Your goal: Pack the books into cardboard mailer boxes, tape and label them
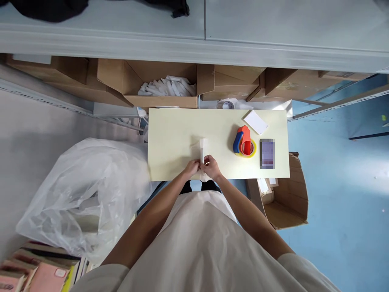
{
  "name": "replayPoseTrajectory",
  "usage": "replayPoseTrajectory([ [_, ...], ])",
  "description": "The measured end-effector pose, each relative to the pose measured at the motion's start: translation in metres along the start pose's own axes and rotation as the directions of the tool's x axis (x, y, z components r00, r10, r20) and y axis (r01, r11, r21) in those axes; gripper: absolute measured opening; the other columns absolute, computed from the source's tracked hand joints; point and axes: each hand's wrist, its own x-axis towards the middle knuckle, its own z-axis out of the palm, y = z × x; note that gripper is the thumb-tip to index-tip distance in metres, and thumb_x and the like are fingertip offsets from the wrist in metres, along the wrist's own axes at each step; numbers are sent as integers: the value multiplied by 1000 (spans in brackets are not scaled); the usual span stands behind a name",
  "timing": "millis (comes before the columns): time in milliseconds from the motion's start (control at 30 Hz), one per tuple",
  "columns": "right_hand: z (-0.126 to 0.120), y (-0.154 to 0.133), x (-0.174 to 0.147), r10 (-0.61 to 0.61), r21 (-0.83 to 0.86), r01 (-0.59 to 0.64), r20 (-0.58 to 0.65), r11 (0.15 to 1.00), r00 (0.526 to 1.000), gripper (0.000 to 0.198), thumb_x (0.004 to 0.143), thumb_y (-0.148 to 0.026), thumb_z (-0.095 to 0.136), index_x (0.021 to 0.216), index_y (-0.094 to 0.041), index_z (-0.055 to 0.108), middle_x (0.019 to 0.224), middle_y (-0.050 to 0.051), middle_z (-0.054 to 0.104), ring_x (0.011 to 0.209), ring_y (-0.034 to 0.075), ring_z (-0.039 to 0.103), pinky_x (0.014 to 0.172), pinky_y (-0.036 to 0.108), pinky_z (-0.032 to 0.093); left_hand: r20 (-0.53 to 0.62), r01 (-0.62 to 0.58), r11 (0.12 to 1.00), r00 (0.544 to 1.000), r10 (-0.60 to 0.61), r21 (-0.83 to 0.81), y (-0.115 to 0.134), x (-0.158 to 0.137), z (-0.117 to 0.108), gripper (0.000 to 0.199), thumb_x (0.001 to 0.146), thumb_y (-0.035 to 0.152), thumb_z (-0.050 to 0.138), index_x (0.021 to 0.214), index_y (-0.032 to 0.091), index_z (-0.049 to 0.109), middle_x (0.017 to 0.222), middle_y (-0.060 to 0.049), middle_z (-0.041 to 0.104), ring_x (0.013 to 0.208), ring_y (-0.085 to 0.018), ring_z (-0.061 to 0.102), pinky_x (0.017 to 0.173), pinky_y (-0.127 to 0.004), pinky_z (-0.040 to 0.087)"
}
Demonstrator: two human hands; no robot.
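Note:
Over the front part of a pale table (173,129), both hands meet at a narrow strip of thin white material (202,147). Its exact kind I cannot make out; it looks like a folded plastic or paper sleeve. My left hand (192,167) pinches it from the left side. From the right, my right hand (210,166) has its fingers closed on the same strip. One end of the strip stands out beyond the fingers, and a loose flap hangs below them toward my body. The fingertips partly hide its middle.
Right on the table are a red and blue tape dispenser (244,142), a white card (256,122) and a blurred dark rectangle (267,154). Behind stands a carton (161,101) of white strips. A plastic bag (91,194) is at left, an open carton (291,190) at right.

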Motion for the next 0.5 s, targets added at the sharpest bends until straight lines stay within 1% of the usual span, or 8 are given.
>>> replayPoseTrajectory([
  [67, 15, 2, 5, -9, -76, 9, 0, 997, 1000, 20, 60, -21, 53, 77, -23, 44, 68, -7, 50, 56, 10, 49, 53, 24, 43, -78, 4, 998, 997, -8, -58, -4, -5, -11, 33, 71, 19, 41, 92, 14, 66, 75, -6, 69, 74, -18, 65, 69, -31, 52],
  [167, 33, 7, 14, -24, -204, 19, -22, 979, 999, 22, 60, -18, 56, 76, -24, 42, 64, -7, 48, 60, 12, 49, 59, 26, 44, -210, -13, 994, 978, -10, -108, -11, -11, -26, 35, 75, 26, 40, 99, 14, 63, 87, -8, 70, 81, -18, 65, 73, -32, 52],
  [233, 43, 10, 20, -41, -282, 26, -49, 959, 998, 25, 60, -18, 60, 76, -24, 41, 62, -7, 48, 64, 14, 50, 64, 28, 45, -265, -21, 994, 964, -9, -110, -16, -13, -33, 34, 78, 31, 41, 101, 15, 62, 92, -9, 69, 83, -18, 65, 73, -32, 52],
  [300, 51, 14, 24, -77, -337, 52, -61, 940, 995, 26, 62, -20, 62, 77, -24, 42, 62, -5, 49, 72, 16, 52, 69, 31, 46, -290, -25, 995, 957, -3, -92, -19, -13, -37, 34, 80, 35, 42, 99, 15, 62, 91, -9, 68, 82, -19, 65, 73, -32, 52],
  [400, 54, 18, 24, -113, -332, 102, -16, 938, 993, 24, 65, -24, 64, 81, -22, 47, 67, -3, 53, 76, 17, 55, 73, 31, 48, -313, -30, 999, 949, 18, -32, -22, -10, -39, 30, 79, 37, 48, 94, 16, 64, 91, -9, 68, 87, -21, 64, 78, -35, 51],
  [467, 48, 21, 20, -119, -284, 121, 23, 951, 993, 21, 67, -25, 63, 84, -21, 50, 74, -1, 56, 73, 15, 56, 73, 30, 49, -332, -32, 999, 943, 37, 21, -22, -10, -40, 27, 78, 36, 53, 94, 17, 64, 98, -10, 67, 95, -23, 62, 86, -37, 48],
  [500, 43, 23, 17, -127, -269, 128, 20, 955, 992, 19, 69, -24, 61, 85, -20, 52, 78, 0, 58, 71, 14, 57, 73, 30, 50, -341, -29, 998, 939, 44, 48, -21, -11, -41, 27, 77, 35, 56, 95, 17, 64, 104, -11, 66, 100, -24, 61, 90, -38, 46],
])
